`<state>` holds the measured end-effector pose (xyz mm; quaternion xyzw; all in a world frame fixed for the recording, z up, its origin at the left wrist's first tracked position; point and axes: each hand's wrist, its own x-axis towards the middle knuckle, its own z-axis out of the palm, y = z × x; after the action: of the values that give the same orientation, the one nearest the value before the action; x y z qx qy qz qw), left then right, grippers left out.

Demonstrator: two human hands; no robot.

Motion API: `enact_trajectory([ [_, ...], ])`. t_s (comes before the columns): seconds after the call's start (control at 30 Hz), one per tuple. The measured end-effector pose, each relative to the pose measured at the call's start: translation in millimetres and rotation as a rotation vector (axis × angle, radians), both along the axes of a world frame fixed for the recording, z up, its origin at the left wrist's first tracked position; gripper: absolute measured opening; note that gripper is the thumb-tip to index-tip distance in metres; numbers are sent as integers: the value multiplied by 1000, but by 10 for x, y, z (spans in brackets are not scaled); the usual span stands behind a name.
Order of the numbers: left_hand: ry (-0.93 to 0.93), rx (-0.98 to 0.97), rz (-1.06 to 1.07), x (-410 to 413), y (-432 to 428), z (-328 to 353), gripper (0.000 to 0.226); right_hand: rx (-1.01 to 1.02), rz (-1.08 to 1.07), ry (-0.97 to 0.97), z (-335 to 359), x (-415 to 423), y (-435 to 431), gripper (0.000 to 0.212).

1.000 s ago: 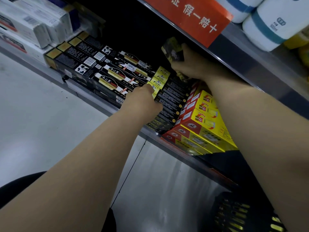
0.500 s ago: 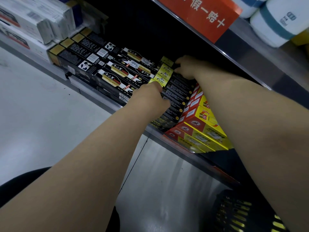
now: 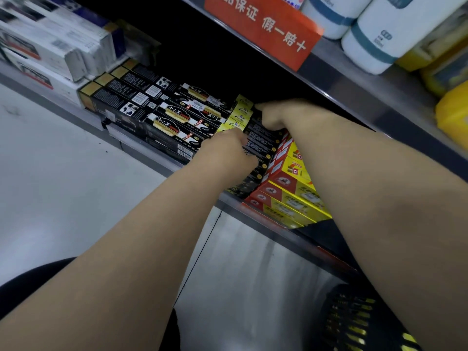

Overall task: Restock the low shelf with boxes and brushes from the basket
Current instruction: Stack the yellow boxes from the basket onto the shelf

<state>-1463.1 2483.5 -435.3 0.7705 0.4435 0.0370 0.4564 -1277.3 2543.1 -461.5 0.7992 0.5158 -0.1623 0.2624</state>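
Both limbs extended: my bare left forearm [image 3: 131,249] and right forearm [image 3: 379,198] reach forward. My left hand [image 3: 228,150] shows its back, fingers bent out of sight; my right hand [image 3: 274,116], farther ahead, curls its fingers under, tips hidden.

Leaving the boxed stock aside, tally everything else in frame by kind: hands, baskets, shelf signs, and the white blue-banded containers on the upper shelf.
Hands: 2, left hand and right hand
Black basket: 1
Red sign: 1
White blue-banded containers: 2
Total: 6
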Motion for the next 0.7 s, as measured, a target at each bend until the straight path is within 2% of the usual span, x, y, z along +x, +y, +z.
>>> enact_trajectory([
  [0.2, -37, 35, 8, -41, -48, 135, 45, 21, -35, 20, 119, 3, -114, 52],
  [0.37, -80, 51, -20, -49, -128, 260, 42, 286, -105, 289, 414, -249, -318, 52],
  [0.53, -86, 142, -112, -48, -325, 405, 38, 573, 13, 412, 710, -437, -1174, 33],
  [0.7, -219, 123, -202, 81, -802, 580, 26, 638, 10, 454, 975, -361, -2339, 21],
])
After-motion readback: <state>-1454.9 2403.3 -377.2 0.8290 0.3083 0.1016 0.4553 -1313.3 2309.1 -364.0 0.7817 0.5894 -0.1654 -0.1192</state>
